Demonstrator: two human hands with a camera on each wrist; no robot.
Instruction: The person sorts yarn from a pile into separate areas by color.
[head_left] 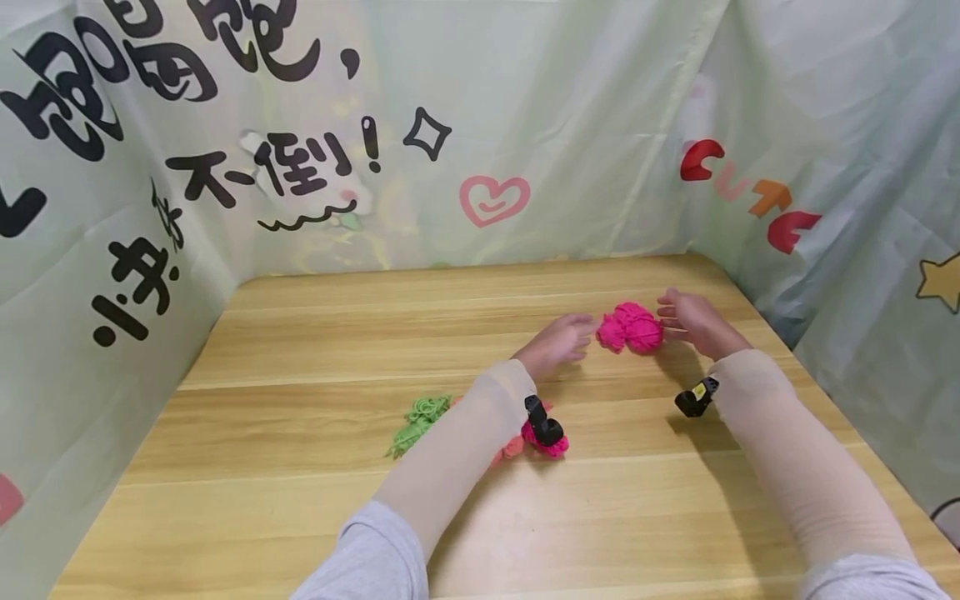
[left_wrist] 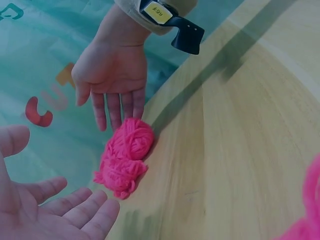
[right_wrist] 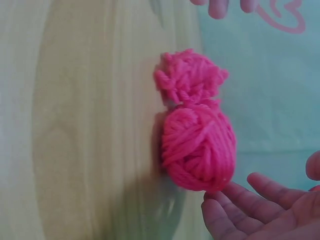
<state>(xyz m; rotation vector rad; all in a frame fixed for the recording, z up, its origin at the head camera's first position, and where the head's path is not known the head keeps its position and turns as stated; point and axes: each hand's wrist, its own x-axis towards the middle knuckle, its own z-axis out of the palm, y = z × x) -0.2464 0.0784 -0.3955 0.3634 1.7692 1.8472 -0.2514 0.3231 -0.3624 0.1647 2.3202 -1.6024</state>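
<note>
Two small balls of bright pink yarn (head_left: 632,327) lie side by side at the far right of the wooden table; in the right wrist view the nearer yarn ball (right_wrist: 199,147) is round and smoothly wound, the other looser. My left hand (head_left: 558,343) is beside their left side, fingers straight and spread, palm facing them. On the other side my right hand (head_left: 699,322) holds its fingers extended, fingertips right at the wound ball. Neither hand grips anything. The left wrist view shows both palms facing the pink yarn (left_wrist: 125,157) from opposite sides.
Green yarn (head_left: 423,421) lies mid-table, left of my left forearm. Partly hidden under that forearm are coral yarn (head_left: 513,447) and more pink yarn (head_left: 553,447). Printed curtains (head_left: 585,125) stand behind the table and along both sides.
</note>
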